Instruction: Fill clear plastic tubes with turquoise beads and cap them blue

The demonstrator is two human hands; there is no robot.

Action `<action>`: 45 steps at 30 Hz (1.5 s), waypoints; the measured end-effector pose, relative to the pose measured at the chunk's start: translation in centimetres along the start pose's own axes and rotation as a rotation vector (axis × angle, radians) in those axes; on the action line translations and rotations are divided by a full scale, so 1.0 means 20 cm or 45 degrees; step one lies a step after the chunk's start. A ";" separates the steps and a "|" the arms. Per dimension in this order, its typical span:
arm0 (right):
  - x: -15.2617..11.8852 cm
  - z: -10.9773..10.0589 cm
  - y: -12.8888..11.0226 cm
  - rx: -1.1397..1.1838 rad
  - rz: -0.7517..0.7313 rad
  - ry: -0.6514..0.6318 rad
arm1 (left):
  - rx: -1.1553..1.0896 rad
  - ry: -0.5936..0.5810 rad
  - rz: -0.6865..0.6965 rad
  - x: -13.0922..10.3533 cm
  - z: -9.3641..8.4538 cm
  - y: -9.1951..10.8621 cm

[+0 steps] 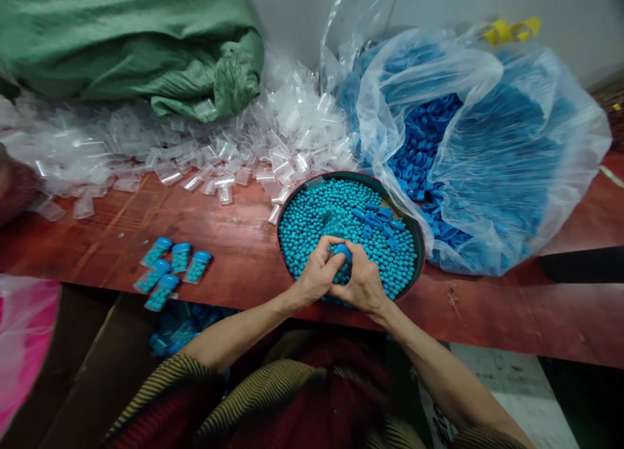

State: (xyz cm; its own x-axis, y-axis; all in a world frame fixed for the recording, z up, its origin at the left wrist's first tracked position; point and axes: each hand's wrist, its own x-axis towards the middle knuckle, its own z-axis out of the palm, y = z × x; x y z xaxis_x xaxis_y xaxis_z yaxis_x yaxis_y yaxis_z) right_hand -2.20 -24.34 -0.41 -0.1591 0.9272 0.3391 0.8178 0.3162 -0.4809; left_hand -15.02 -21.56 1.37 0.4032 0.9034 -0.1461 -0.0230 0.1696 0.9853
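My left hand [316,272] and my right hand [363,281] are closed together around a small clear bottle, its blue cap [344,251] showing between the thumbs. Most of the bottle is hidden by my fingers. Beneath them lies a round dark tray [422,241] full of small turquoise beads [305,231]. Several loose blue caps [379,221] rest on the beads at the tray's right side. To the left, several filled bottles with blue caps [180,256] lie on the reddish table [234,241].
Empty clear bottles [287,130] are heaped along the back, partly under a green sack [146,39]. At the right, a translucent bag [492,156] spills blue caps [422,143]. More capped bottles [182,329] sit below the table edge. Pink plastic [24,345] hangs at lower left.
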 end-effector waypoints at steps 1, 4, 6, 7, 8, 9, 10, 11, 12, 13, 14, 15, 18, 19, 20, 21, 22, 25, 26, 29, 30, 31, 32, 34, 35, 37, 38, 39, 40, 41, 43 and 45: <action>-0.01 0.01 0.00 0.012 0.001 -0.001 | 0.003 0.016 -0.017 -0.01 0.01 0.00; -0.03 0.03 -0.02 0.019 0.035 0.001 | 0.094 0.051 0.004 -0.02 0.02 0.00; -0.04 0.03 -0.05 -0.010 0.079 -0.023 | 0.218 0.051 0.057 -0.02 0.01 0.01; -0.03 0.03 -0.07 -0.033 0.087 -0.067 | 0.295 0.048 0.086 -0.02 0.00 0.01; -0.03 0.01 -0.08 -0.057 0.076 -0.138 | 0.376 0.047 0.111 -0.03 -0.03 0.02; -0.01 -0.01 -0.09 -0.077 0.044 -0.227 | 0.459 0.054 0.128 -0.03 -0.07 0.02; 0.00 -0.03 -0.08 -0.093 0.000 -0.319 | 0.535 0.074 0.137 -0.05 -0.13 0.03; 0.03 -0.06 -0.06 -0.111 -0.036 -0.392 | 0.609 0.110 0.139 -0.06 -0.20 0.04; 0.05 -0.09 -0.02 -0.142 -0.052 -0.438 | 0.678 0.169 0.133 -0.08 -0.28 0.05; 0.08 -0.12 0.03 -0.189 -0.035 -0.453 | 0.736 0.256 0.126 -0.10 -0.37 0.06; 0.11 -0.15 0.10 -0.270 0.020 -0.438 | 0.813 0.345 0.115 -0.13 -0.46 0.07; 0.14 -0.17 0.18 -0.385 0.094 -0.416 | 0.944 0.459 0.109 -0.15 -0.54 0.08; 0.21 -0.18 0.39 -0.646 0.142 -0.483 | 1.459 0.826 0.131 -0.19 -0.68 0.10; 0.23 -0.17 0.44 -0.674 0.122 -0.517 | 1.583 0.882 0.158 -0.18 -0.68 0.10; 0.24 -0.16 0.47 -0.688 0.100 -0.547 | 1.655 0.876 0.191 -0.17 -0.66 0.09; 0.25 -0.15 0.49 -0.694 0.084 -0.568 | 1.677 0.814 0.226 -0.14 -0.61 0.08; 0.26 -0.15 0.49 -0.702 0.074 -0.580 | 1.658 0.699 0.263 -0.11 -0.55 0.07; 0.26 -0.16 0.46 -0.770 0.059 -0.539 | 1.547 0.322 0.315 0.04 -0.34 0.03; 0.26 -0.17 0.44 -0.797 0.050 -0.514 | 1.530 0.238 0.307 0.09 -0.28 0.01; 0.26 -0.18 0.40 -0.746 -0.008 -0.456 | 1.514 0.087 0.250 0.21 -0.17 -0.01; 0.26 -0.17 0.39 -0.682 -0.030 -0.443 | 1.508 0.067 0.234 0.24 -0.15 -0.02; 0.26 -0.15 0.37 -0.611 -0.056 -0.430 | 1.498 0.058 0.223 0.26 -0.15 -0.03; 0.26 -0.13 0.36 -0.548 -0.084 -0.421 | 1.485 0.059 0.215 0.27 -0.14 -0.03; 0.25 -0.08 0.33 -0.495 -0.128 -0.421 | 1.458 0.071 0.204 0.28 -0.15 -0.05; 0.25 -0.06 0.31 -0.505 -0.144 -0.426 | 1.445 0.074 0.199 0.29 -0.15 -0.05; 0.23 -0.03 0.29 -0.551 -0.166 -0.429 | 1.418 0.067 0.198 0.29 -0.15 -0.06; 0.22 -0.02 0.29 -0.578 -0.170 -0.424 | 1.406 0.052 0.203 0.30 -0.15 -0.06; 0.20 -0.02 0.29 -0.602 -0.172 -0.420 | 1.401 0.029 0.211 0.30 -0.14 -0.07; 0.18 -0.03 0.30 -0.623 -0.171 -0.420 | 1.403 0.002 0.219 0.30 -0.14 -0.07; 0.17 -0.04 0.32 -0.637 -0.167 -0.427 | 1.410 -0.025 0.224 0.31 -0.14 -0.07; 0.13 -0.06 0.35 -0.636 -0.138 -0.458 | 1.406 -0.059 0.212 0.32 -0.15 -0.08; 0.11 -0.08 0.38 -0.555 -0.093 -0.482 | 1.344 -0.053 0.199 0.33 -0.16 -0.08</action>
State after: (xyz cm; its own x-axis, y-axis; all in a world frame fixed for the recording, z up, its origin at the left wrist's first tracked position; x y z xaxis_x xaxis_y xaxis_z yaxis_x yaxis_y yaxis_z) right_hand 4.57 -20.11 -2.05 -0.3447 0.9387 0.0073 0.9367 0.3445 -0.0630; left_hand -15.19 -14.67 -1.45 0.4956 0.8681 -0.0275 0.7188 -0.3922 0.5740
